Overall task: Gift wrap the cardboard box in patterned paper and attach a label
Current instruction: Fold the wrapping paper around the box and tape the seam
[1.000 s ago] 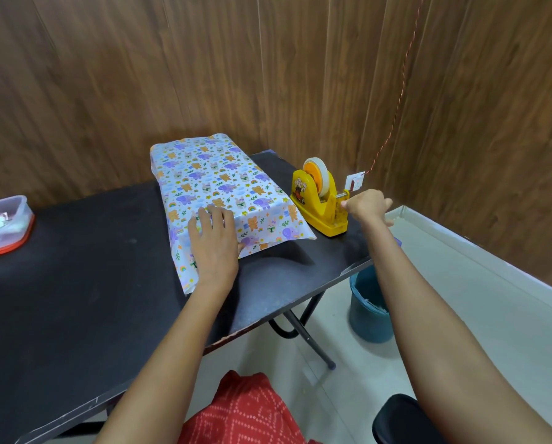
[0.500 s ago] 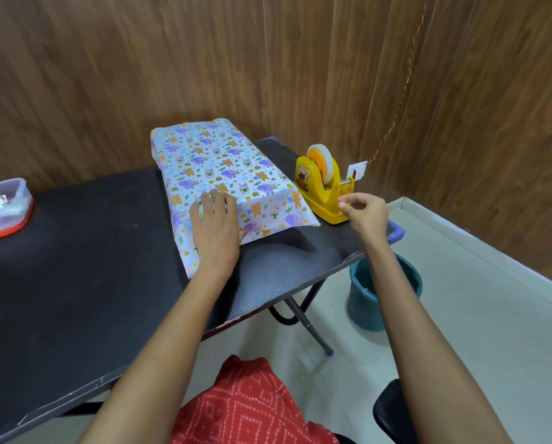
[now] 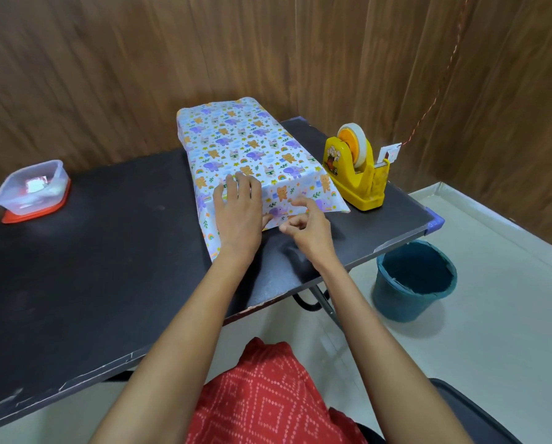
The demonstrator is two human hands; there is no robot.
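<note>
The cardboard box (image 3: 242, 139), a long, low block, lies flat on the black table (image 3: 108, 251), its long axis running away from the viewer. Patterned paper (image 3: 300, 193), white with purple elephants, orange bears and rainbows, covers every visible face; at the near end it slopes down onto the table surface

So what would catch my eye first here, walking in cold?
Probably the box wrapped in bright animal-print paper, lying on the black table, with the left hand pressed flat on its near end and the right hand beside it at the paper's edge. Next, the yellow tape dispenser just right of the box, and a blue bucket on the floor below the table's corner.
</note>
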